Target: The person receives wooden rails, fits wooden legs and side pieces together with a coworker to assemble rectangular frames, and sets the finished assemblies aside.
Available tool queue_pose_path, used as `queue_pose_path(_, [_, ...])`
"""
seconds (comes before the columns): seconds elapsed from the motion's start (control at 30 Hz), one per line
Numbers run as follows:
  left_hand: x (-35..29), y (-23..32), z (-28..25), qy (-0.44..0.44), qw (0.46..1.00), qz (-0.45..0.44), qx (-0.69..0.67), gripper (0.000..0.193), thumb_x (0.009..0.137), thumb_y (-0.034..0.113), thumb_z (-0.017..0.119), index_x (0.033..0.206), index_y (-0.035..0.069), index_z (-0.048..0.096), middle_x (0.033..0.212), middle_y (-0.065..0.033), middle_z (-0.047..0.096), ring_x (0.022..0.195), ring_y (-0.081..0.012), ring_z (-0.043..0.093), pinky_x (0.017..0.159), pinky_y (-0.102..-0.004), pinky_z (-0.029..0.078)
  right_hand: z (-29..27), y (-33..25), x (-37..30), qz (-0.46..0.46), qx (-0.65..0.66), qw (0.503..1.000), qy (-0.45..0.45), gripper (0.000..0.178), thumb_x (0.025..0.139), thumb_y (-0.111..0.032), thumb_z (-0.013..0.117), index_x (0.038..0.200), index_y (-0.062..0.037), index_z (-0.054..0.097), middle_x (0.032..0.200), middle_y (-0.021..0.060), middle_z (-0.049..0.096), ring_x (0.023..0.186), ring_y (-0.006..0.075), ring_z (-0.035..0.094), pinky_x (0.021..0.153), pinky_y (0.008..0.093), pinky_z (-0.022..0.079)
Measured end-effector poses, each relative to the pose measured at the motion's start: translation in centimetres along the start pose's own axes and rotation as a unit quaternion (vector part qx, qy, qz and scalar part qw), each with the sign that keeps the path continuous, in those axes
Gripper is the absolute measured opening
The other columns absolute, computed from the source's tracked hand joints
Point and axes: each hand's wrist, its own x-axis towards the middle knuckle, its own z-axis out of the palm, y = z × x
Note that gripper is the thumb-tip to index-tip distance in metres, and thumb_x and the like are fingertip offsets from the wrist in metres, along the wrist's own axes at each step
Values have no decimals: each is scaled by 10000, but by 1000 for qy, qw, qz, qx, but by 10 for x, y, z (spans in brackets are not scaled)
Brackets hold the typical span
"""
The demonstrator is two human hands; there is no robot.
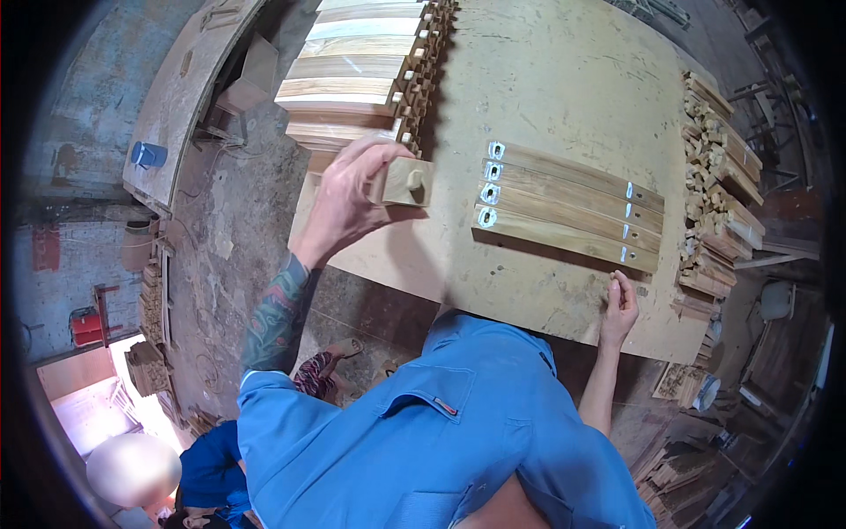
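Note:
My left hand (348,194) is closed round a wooden piece with a tenon (401,183), whose square end and rounded peg face right. It is held at the near end of a stack of similar tenoned pieces (348,75). My right hand (621,304) is by the table's near edge, its fingers curled together; whether anything small is between them cannot be made out. Just beyond it lie several wooden boards (573,198) side by side, each with a white-ringed slot at the left end and a white mark and small hole toward the right.
All this stands on a pale worktable (538,79). A pile of small wood offcuts (718,189) runs along its right side. Left, across the floor, a bench carries a blue container (149,155). Another person in dark blue (211,467) is at the lower left.

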Motion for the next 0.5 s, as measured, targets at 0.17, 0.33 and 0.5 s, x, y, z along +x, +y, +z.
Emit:
queue_pose_path(0.17, [12,-7,40,-7,983,-34,-179,563,578,226,919,1029,57,627,990,-64,639,933,-204,621,825,-333,505,20,-10,-7,-3,-1,1000,-22,280,958,-115,585,1194,30,620,1073,70,677,973,92,609,859,218,468])
queue_pose_path(0.33, [10,-28,71,2,961,-117,-251,600,598,159,916,1089,42,591,1043,-26,617,956,-128,606,859,-301,517,35,-14,-22,11,-5,998,-66,286,951,-138,604,1184,27,624,1049,56,672,921,83,600,817,214,470])
queue_pose_path(0.5, [4,-28,67,12,983,-21,-180,541,624,199,897,1044,37,597,1006,-81,605,904,-203,614,830,-329,515,48,-19,-37,15,-21,994,-109,288,946,-158,607,1177,14,628,1058,85,678,982,128,626,882,254,481])
